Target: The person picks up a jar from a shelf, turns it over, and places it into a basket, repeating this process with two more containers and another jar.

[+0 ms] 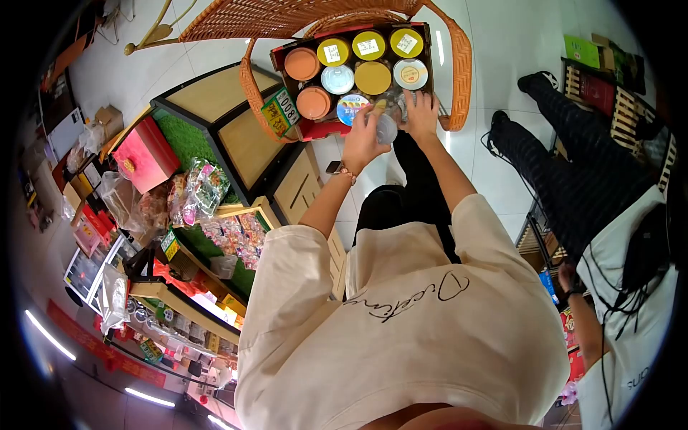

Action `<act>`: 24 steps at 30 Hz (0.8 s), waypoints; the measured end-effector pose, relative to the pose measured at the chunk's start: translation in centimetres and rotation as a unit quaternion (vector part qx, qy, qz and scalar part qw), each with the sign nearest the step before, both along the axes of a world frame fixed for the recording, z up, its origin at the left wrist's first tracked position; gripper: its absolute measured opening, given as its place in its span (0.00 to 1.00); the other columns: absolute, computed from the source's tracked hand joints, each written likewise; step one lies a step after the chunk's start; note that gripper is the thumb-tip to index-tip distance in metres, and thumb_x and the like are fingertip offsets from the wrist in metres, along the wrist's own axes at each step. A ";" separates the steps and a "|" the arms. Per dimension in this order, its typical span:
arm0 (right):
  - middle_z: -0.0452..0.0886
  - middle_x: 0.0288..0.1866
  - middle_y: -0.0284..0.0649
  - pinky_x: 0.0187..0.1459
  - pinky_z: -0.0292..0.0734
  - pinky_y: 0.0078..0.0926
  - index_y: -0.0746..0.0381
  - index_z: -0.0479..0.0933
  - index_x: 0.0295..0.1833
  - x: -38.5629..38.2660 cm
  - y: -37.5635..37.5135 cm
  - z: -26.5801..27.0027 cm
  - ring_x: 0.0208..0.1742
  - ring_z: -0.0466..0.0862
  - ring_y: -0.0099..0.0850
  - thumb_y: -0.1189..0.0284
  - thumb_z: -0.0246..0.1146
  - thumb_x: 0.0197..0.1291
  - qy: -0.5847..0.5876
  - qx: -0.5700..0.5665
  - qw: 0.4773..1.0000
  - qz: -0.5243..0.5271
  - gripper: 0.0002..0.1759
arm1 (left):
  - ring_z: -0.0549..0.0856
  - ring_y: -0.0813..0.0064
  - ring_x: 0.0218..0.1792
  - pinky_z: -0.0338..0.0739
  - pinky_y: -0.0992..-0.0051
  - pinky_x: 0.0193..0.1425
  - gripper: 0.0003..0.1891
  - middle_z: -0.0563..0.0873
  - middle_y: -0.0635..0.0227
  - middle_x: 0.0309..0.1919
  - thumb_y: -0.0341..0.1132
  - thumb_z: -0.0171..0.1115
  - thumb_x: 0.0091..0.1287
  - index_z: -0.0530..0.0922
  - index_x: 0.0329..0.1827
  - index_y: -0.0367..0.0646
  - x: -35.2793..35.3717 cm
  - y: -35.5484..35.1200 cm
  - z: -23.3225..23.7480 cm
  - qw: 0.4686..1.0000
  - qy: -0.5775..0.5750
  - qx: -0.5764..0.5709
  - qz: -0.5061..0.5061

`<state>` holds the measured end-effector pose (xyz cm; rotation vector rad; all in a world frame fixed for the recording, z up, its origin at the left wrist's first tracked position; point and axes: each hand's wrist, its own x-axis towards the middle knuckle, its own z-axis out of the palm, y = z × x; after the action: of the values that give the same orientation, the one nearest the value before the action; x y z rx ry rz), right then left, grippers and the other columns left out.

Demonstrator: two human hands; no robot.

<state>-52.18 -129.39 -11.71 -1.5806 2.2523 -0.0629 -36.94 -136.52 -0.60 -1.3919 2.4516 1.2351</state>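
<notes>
My left hand (364, 137), with a watch on its wrist, is closed around a small clear plastic jar (386, 130) at the near edge of a cardboard box (326, 130). To its right, my right hand (421, 113) reaches into the box's near corner, fingers spread over clear containers that it partly hides. Several lidded jars stand upright in the box: orange lids (302, 64), yellow lids (373, 77), a pale blue lid (337, 79) and a white lid (411, 74). Just beyond my left fingers is a blue printed lid (351, 110).
The box sits in a wicker chair (460, 72) with raised arms. A green price sign (279, 115) stands at its left. Left are display stands (236, 115) with bagged goods (204, 190). Another person (609, 186) is at the right, near slatted shelves (627, 122).
</notes>
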 end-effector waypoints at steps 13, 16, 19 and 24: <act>0.65 0.63 0.41 0.68 0.52 0.47 0.50 0.63 0.66 -1.0 1.0 0.2 0.65 0.63 0.41 0.60 0.76 0.33 -0.080 -0.037 0.996 -0.001 0.49 | 0.72 0.52 0.55 0.71 0.62 0.58 0.47 0.69 0.51 0.53 0.36 0.76 0.38 0.60 0.64 0.41 4.0 1.9 4.4 0.956 -0.024 -0.013 0.291; 0.71 0.56 0.40 0.61 0.59 0.44 0.52 0.71 0.58 0.1 1.2 0.6 0.60 0.68 0.40 0.62 0.72 0.40 -0.106 -0.133 0.984 0.041 0.35 | 0.72 0.51 0.55 0.71 0.62 0.59 0.46 0.69 0.51 0.54 0.36 0.76 0.39 0.61 0.64 0.41 8.6 3.0 4.7 0.937 -0.023 -0.048 0.346; 0.74 0.52 0.38 0.53 0.65 0.39 0.56 0.72 0.52 3.4 -0.3 1.5 0.55 0.72 0.38 0.61 0.70 0.43 -0.138 -0.123 0.980 0.069 0.29 | 0.70 0.55 0.56 0.67 0.61 0.61 0.47 0.69 0.52 0.54 0.37 0.78 0.40 0.60 0.63 0.38 11.3 3.0 4.7 0.919 -0.015 -0.036 0.393; 0.70 0.58 0.43 0.61 0.58 0.45 0.60 0.62 0.62 11.8 -4.0 1.6 0.61 0.68 0.41 0.54 0.76 0.32 -0.063 -0.023 0.997 -0.039 0.50 | 0.70 0.57 0.56 0.65 0.62 0.62 0.47 0.69 0.53 0.54 0.37 0.79 0.39 0.61 0.63 0.37 12.9 3.1 3.3 0.916 0.011 -0.061 0.397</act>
<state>-40.40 -133.43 -10.07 -1.4684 2.2271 -0.2303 -23.99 -133.38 2.71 -2.5644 2.0239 1.1851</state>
